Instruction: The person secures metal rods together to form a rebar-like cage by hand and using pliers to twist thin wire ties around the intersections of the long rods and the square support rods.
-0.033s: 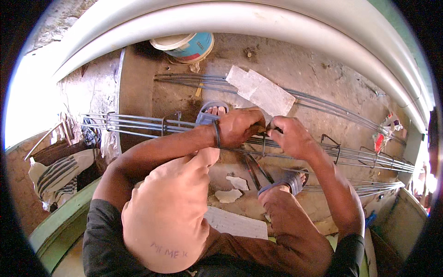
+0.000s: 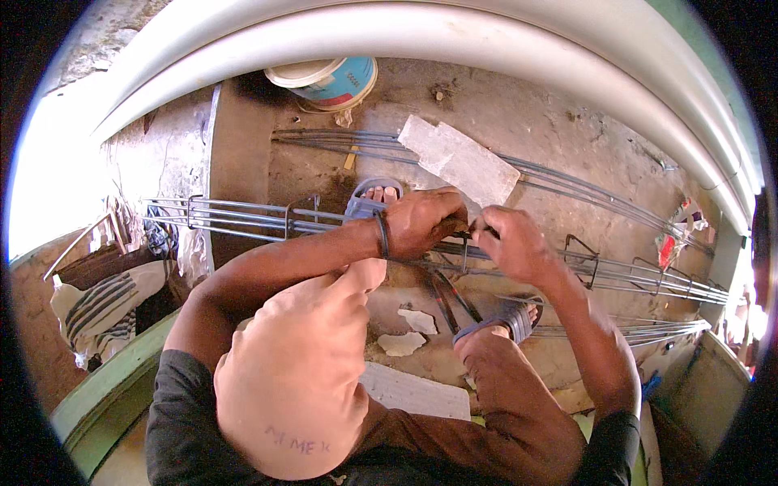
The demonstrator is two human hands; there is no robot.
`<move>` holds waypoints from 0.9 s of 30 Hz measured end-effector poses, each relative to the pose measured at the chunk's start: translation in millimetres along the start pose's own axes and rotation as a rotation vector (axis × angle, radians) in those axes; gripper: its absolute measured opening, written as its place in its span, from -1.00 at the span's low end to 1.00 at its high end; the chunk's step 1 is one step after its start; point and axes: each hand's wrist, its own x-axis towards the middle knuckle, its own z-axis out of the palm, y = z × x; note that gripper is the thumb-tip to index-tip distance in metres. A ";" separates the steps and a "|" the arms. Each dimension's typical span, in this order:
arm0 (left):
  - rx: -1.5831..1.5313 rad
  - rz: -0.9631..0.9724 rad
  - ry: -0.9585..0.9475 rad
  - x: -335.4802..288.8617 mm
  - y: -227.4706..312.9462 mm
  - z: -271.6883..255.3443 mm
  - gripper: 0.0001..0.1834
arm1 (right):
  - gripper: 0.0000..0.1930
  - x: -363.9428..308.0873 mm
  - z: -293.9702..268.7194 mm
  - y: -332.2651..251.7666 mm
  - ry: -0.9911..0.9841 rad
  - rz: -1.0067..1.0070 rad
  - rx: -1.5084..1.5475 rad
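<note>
A long cage of thin steel rebar crosses in front of me from left to right, with bent square stirrups (image 2: 288, 223) around its bars. Over its middle, my left hand (image 2: 421, 223) is closed, fingers curled down near a stirrup; a dark band circles that wrist. Just to its right, my right hand (image 2: 515, 243) is closed too, thumb and fingertips pinched together close to the left fingers. Whatever thin thing the fingers grip there is too small or hidden to make out. My sandalled feet stand on either side of the cage, the left sandal (image 2: 365, 209) beyond it.
More loose rebar lies beyond, under a flat grey slab (image 2: 462, 158). A blue-and-white bucket (image 2: 348, 85) stands at the back, below large white pipes (image 2: 405, 32). Pale broken pieces (image 2: 401, 344) lie on the floor nearer me. A striped sack (image 2: 105, 308) is at left.
My right hand has shifted very slightly, its fingers turning a little. My left hand and the rebar cage stay in place.
</note>
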 end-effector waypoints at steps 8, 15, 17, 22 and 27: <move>0.126 -0.434 -0.029 2.6 15.5 -4.2 -0.80 | -0.87 -22.1 13.8 -9.8 0.213 -0.005 0.106; -0.063 -0.400 -0.028 14.1 10.8 -2.7 -0.81 | -0.89 -19.4 13.4 -16.6 0.276 -0.084 0.009; -0.077 -0.351 -0.049 16.6 8.9 -1.6 -0.82 | -0.89 -16.5 8.4 -14.1 0.246 -0.048 -0.017; 0.037 -0.294 -0.097 26.9 3.8 2.7 -0.84 | -0.89 -10.2 -0.8 -3.4 0.133 -0.081 -0.047; -0.010 -0.306 -0.075 26.7 -4.3 5.2 -0.85 | -0.89 -11.6 1.0 -6.4 0.150 -0.116 0.025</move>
